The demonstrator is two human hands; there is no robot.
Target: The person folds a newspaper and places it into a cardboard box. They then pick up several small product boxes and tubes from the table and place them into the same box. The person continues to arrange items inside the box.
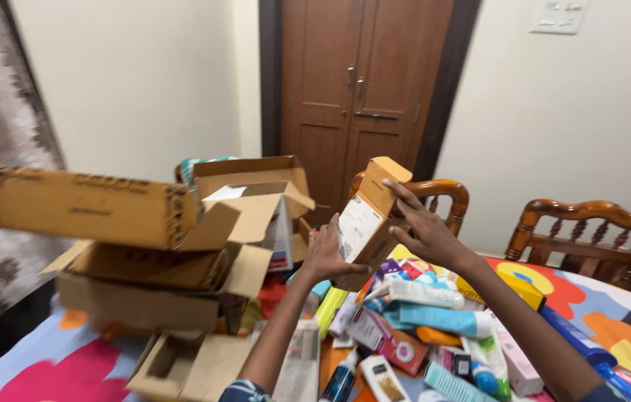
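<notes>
Hands raise a small tan box [370,216] above the bench [613,313], the left hand [324,257] gripping its lower end and the right hand [426,231] closed over its upper side, between stacked cardboard cartons [144,253] and scattered tubes [435,316].

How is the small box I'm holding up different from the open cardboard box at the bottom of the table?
The small box is closed and held tilted in the air by the left hand and right hand; the open cardboard box lies on the table, untouched. The small box carries a white label; the open one shows none. Both are brown cardboard.
</notes>
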